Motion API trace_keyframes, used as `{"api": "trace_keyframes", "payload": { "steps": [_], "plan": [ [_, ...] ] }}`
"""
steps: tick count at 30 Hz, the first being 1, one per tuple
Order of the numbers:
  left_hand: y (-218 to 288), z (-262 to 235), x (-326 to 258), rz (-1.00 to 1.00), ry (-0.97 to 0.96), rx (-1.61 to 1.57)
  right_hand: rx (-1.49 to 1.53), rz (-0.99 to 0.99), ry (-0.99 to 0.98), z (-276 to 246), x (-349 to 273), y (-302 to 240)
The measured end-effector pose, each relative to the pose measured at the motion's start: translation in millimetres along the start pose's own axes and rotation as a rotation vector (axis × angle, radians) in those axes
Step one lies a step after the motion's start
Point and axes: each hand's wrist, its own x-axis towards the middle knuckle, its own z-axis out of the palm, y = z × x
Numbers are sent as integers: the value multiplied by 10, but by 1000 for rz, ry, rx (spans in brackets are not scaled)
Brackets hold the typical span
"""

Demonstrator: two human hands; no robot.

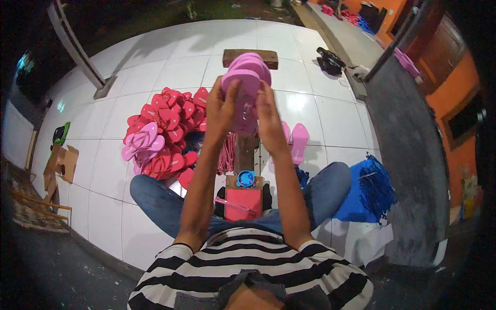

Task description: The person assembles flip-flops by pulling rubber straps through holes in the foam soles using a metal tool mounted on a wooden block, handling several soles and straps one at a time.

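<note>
With both arms stretched forward, I grip a stack of lilac-pink flip-flops [242, 80] between my hands. My left hand [223, 112] presses its left side, thumb lying over the top sole. Along the right side, my right hand [269, 120] is closed against the stack. Behind the stack, a wooden block [232, 57] lies on the tiles. Between my knees is a low wooden stand with a red pad [244, 197] on it. A slim tool with a clear pink handle [243, 207] rests across the pad, near a small round blue container [246, 178].
A heap of red flip-flops [168, 116] lies left, with several lilac flip-flops [143, 143] on it. Pink straps [227, 155] are by the stand. Pink soles [299, 142] lie right. Blue straps [376, 181] lie on a blue sheet [352, 207]. Cardboard [67, 163] stands far left.
</note>
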Motion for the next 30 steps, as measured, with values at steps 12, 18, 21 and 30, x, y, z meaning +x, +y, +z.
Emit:
{"api": "trace_keyframes", "payload": {
  "steps": [12, 18, 21, 30],
  "plan": [
    [37, -26, -430, 9, 119, 83, 39, 77, 219, 231, -259, 90],
    [191, -212, -1370, -38, 116, 234, 72, 137, 125, 151, -1311, -257],
    [22, -237, -1212, -206, 68, 214, -51, 263, 106, 169, -1172, 79],
    [-435, -648, -1483, -422, 33, 375, -427, 156, -218, 133, -1615, 438]
  ]
}}
